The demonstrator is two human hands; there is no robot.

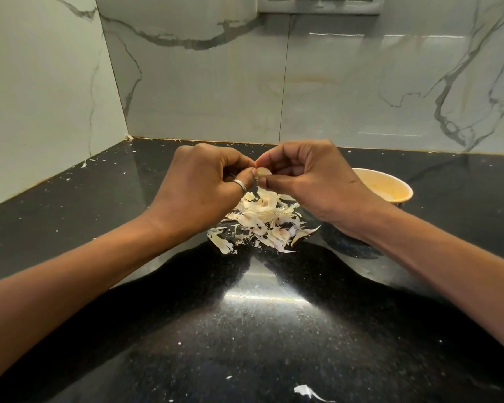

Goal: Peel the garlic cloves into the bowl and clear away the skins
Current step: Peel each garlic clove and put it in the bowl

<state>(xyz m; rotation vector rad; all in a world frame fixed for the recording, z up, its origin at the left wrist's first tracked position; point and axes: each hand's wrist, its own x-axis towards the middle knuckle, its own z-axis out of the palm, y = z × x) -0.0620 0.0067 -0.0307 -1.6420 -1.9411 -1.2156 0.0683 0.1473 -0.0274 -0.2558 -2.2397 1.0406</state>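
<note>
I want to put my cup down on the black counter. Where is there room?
The left side of the counter, between the left hand and the wall, is bare apart from tiny flecks. So is the near part, below the skin pile. The middle is crowded: both hands work a garlic clove above the pile, with the bowl behind the right hand.

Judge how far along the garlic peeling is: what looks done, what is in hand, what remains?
Done: a good pile of skins lies on the black counter, so several cloves seem peeled; the bowl's contents cannot be made out. In hand: the left hand and right hand pinch one garlic clove above the pile. Left: dropping it in the bowl, then clearing the pile and stray flakes.
</note>
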